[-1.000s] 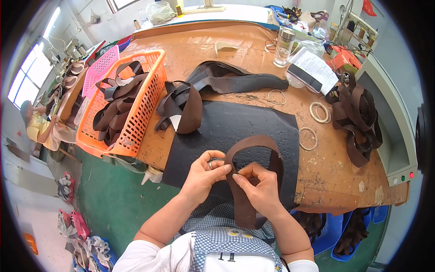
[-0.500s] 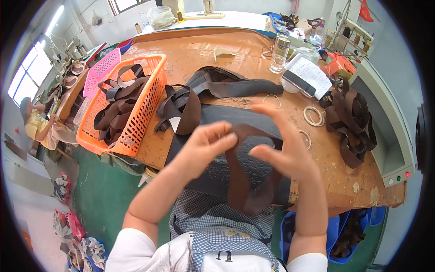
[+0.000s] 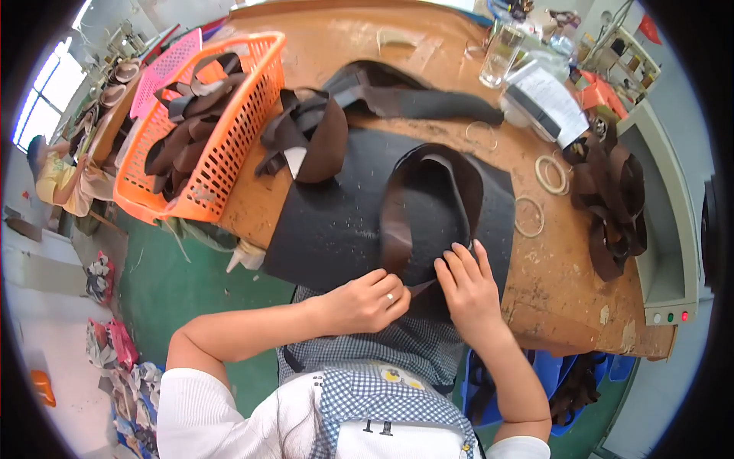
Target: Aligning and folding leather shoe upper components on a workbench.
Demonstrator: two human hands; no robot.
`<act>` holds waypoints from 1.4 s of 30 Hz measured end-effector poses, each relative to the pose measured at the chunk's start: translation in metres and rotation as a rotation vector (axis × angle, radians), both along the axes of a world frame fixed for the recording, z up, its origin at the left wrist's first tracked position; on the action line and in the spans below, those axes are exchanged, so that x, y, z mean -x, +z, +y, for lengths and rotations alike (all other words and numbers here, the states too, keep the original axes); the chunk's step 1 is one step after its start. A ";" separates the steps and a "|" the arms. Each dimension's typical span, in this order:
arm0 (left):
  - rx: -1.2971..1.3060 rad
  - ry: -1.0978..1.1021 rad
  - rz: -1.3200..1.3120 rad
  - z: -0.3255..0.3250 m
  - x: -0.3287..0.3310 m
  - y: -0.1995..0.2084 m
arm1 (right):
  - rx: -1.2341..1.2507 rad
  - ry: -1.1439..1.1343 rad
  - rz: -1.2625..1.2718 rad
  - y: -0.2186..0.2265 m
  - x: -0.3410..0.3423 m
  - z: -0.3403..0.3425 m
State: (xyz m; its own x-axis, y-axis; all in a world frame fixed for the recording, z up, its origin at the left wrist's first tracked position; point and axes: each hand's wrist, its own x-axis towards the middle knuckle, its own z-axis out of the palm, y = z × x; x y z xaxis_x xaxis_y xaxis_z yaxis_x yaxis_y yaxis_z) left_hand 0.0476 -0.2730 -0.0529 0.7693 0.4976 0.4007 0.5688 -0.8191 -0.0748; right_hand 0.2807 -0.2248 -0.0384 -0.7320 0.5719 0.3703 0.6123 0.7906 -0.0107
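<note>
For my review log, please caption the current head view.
Left hand and right hand at the near end of a brown looped strip over a black mat.

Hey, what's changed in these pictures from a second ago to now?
The band has swung forward: its loop hung down near the mat's edge, and now reaches out over the black mat. The left hand has come down toward the mat's near edge. The right hand, open and off the band half a second ago, is back at its near end. The orange basket and phone stay put.
</note>
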 end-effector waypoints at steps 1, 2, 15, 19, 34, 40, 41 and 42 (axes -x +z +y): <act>-0.015 0.043 -0.062 -0.010 -0.001 -0.004 | 0.015 -0.015 -0.044 0.003 0.004 -0.014; -0.031 0.088 -0.121 -0.019 -0.003 -0.005 | 0.035 0.017 0.010 0.006 0.007 -0.025; 0.108 0.148 -0.336 -0.018 -0.028 -0.020 | -0.049 0.012 0.081 -0.017 -0.004 -0.035; 0.130 0.129 -0.343 -0.012 -0.028 -0.016 | 0.054 -0.022 0.051 -0.010 -0.007 -0.050; 0.132 0.055 -0.335 -0.006 -0.042 -0.014 | 0.051 0.035 0.172 -0.014 -0.016 -0.048; -0.069 -0.062 -0.059 -0.004 -0.043 -0.006 | -0.028 0.050 0.067 -0.012 -0.016 -0.047; -0.084 -0.082 -0.012 -0.003 -0.044 -0.004 | -0.029 0.049 0.069 -0.013 -0.015 -0.048; -0.099 -0.104 0.035 -0.002 -0.044 -0.002 | -0.031 0.047 0.077 -0.014 -0.014 -0.049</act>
